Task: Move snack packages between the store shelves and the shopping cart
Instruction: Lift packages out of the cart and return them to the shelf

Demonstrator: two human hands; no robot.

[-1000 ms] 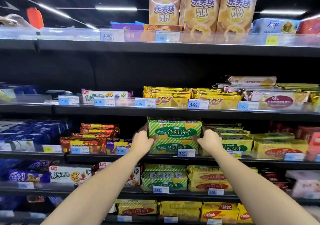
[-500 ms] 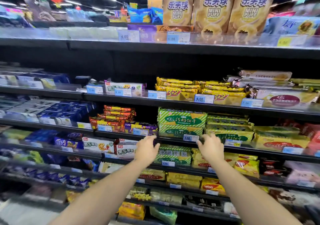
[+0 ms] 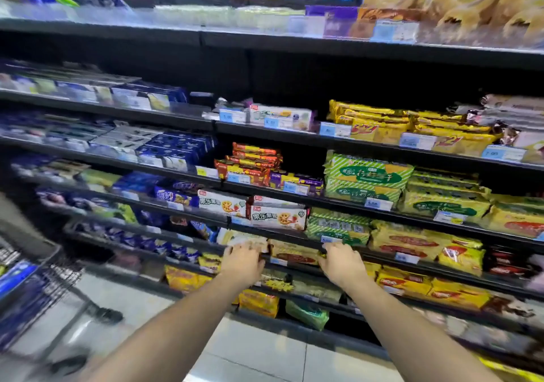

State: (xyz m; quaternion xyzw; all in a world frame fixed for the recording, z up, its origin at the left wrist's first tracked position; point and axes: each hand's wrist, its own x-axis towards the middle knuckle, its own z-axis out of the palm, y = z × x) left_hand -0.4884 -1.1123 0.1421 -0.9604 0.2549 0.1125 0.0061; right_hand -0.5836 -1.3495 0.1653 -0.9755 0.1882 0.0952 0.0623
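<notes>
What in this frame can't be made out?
Head view only.
1. Left hand and right hand: fingertips hidden by the hands' backs; grip unclear.
2. Cart: cut off by left edge, blurred; contents unclear.
3. Top-shelf price tags: motion blur, unreadable.

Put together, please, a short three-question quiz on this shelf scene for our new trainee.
1. True or false: The right hand holds one of the green-striped packages.
2. Where does the shopping cart appear in the view? A) lower left B) upper right C) between the two hands
3. Fill in: The red-orange packages lie to the ___ of the green-striped packages, on the same shelf.

Key: 1. False, it holds nothing. 2. A. 3. left.
</notes>
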